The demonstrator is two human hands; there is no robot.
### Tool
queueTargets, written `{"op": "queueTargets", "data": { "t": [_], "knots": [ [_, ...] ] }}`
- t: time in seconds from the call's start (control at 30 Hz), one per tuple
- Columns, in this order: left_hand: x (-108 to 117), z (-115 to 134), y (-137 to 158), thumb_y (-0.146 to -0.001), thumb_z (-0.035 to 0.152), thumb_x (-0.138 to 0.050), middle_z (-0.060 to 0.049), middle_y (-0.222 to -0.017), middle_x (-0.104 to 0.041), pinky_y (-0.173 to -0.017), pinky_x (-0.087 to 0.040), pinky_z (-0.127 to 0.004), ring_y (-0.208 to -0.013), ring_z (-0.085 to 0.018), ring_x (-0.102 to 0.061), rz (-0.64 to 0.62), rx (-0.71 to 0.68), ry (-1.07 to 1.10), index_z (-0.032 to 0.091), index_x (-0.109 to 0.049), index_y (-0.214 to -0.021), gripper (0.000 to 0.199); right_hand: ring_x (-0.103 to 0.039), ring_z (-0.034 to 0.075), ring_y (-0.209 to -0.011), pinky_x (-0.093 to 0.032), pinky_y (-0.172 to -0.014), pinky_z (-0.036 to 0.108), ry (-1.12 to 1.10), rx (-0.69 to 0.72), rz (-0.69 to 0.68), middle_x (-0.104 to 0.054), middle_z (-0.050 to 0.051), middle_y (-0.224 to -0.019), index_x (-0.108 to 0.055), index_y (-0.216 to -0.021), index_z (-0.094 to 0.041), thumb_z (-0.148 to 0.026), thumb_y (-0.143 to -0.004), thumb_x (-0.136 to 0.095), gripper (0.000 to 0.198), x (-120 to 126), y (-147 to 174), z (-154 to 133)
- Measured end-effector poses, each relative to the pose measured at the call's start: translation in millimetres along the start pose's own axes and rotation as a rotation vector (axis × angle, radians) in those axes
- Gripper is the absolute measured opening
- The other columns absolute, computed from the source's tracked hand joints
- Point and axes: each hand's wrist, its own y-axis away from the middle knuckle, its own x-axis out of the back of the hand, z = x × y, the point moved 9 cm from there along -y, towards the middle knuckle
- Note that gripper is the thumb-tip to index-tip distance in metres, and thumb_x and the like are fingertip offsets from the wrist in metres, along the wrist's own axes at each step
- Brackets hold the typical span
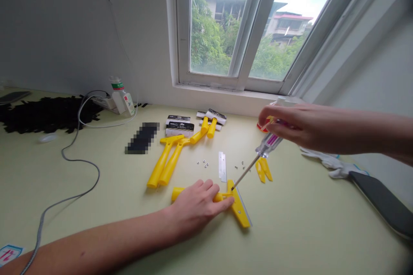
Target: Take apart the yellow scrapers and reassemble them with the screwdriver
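Note:
My left hand (196, 206) is wrapped round the handle of a yellow scraper (240, 212) and holds it down on the table, its index finger by the head. A metal blade (248, 210) shows along the head's right edge. My right hand (287, 126) grips a screwdriver (271, 142) by its clear handle. The shaft slants down to the left, and its tip meets the upper part of the scraper head. Whether it sits in a screw is too small to tell. Just beyond the head lie loose blades (222, 166), small screws (243, 166) and nuts (204, 162).
Yellow handles (171, 159) and packaged pieces (180, 129) lie further back. Two yellow head plates (263, 169) are right of the screws. White gloves (335, 165) and a dark flat object (383, 202) lie at right. A cable (97, 172), bottles (121, 96) and black strips (48, 114) occupy the left.

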Motion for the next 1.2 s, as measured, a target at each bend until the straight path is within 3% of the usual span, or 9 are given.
{"op": "queueTargets", "data": {
  "t": [0.07,0.13,0.23,0.33,0.57,0.83,1.03,1.2],
  "knots": [
    [-0.1,0.0,-0.2,-0.093,0.011,-0.040,-0.006,-0.095,-0.054,-0.072,-0.047,-0.036,-0.084,-0.022,-0.052,0.001,-0.003,0.001,0.026,-0.037,-0.140,0.049,-0.064,0.022,-0.077,-0.046,-0.061,0.031,-0.064,0.034,-0.092,-0.069,0.008,-0.096,-0.052,-0.122,-0.025,-0.049,-0.092,-0.045,0.039,-8.4,0.6,-3.0],
    [0.3,0.2,-0.4,-0.093,0.012,-0.039,-0.006,-0.095,-0.054,-0.072,-0.047,-0.035,-0.084,-0.022,-0.052,0.000,-0.007,0.002,0.026,-0.037,-0.140,0.049,-0.064,0.023,-0.075,-0.045,-0.060,0.031,-0.084,0.013,-0.084,-0.069,0.007,-0.090,-0.050,-0.124,-0.024,-0.052,-0.091,-0.047,0.043,-9.5,-0.4,-0.8],
    [0.7,0.5,-0.5,-0.094,0.013,-0.039,-0.006,-0.095,-0.054,-0.071,-0.047,-0.035,-0.083,-0.022,-0.052,-0.005,-0.009,0.002,0.026,-0.037,-0.140,0.048,-0.058,0.019,-0.059,-0.039,-0.053,0.029,-0.029,-0.064,-0.037,-0.065,0.003,-0.070,-0.055,-0.111,-0.023,-0.059,-0.093,-0.038,0.044,-10.3,-2.9,7.8],
    [0.9,0.5,-0.4,-0.094,0.013,-0.040,-0.006,-0.095,-0.054,-0.071,-0.047,-0.036,-0.083,-0.023,-0.052,-0.008,-0.008,-0.002,0.026,-0.037,-0.140,0.048,-0.055,0.015,-0.057,-0.037,-0.052,0.027,-0.020,-0.005,-0.016,-0.065,0.002,-0.073,-0.057,-0.104,-0.025,-0.055,-0.096,-0.036,0.038,-8.6,-3.2,2.1],
    [2.0,0.6,-0.8,-0.096,0.014,-0.037,-0.007,-0.097,-0.054,-0.072,-0.046,-0.036,-0.085,-0.023,-0.052,-0.012,-0.017,-0.006,0.026,-0.037,-0.141,0.047,-0.042,0.011,-0.043,-0.030,-0.047,0.026,0.050,0.064,0.217,-0.051,-0.005,-0.052,-0.058,-0.085,-0.025,-0.051,-0.092,-0.041,0.033,23.2,7.1,-3.7],
    [0.6,0.0,0.0,-0.095,0.015,-0.039,-0.007,-0.100,-0.055,-0.074,-0.045,-0.035,-0.088,-0.023,-0.052,-0.004,-0.022,-0.011,0.026,-0.036,-0.142,0.049,-0.045,0.011,-0.045,-0.034,-0.048,0.026,-0.080,0.155,0.191,-0.054,-0.003,-0.058,-0.055,-0.074,-0.025,-0.048,-0.093,-0.043,0.033,2.3,20.8,-12.3],
    [2.0,-0.7,-0.8,-0.097,0.016,-0.035,-0.007,-0.101,-0.055,-0.074,-0.044,-0.035,-0.089,-0.023,-0.052,-0.020,-0.019,-0.023,0.025,-0.036,-0.143,0.047,-0.044,0.013,-0.046,-0.032,-0.050,0.027,-0.024,0.133,0.140,-0.053,-0.003,-0.058,-0.055,-0.080,-0.026,-0.050,-0.094,-0.040,0.032,-11.1,20.7,-15.1],
    [3.4,1.3,-0.1,-0.097,0.017,-0.036,-0.007,-0.101,-0.055,-0.074,-0.043,-0.034,-0.089,-0.022,-0.051,-0.027,-0.024,-0.020,0.025,-0.036,-0.143,0.046,-0.037,0.012,-0.042,-0.027,-0.050,0.028,0.031,0.039,0.194,-0.044,-0.004,-0.048,-0.049,-0.070,-0.024,-0.056,-0.093,-0.037,0.041,-9.0,23.8,-9.6]
  ]
}}
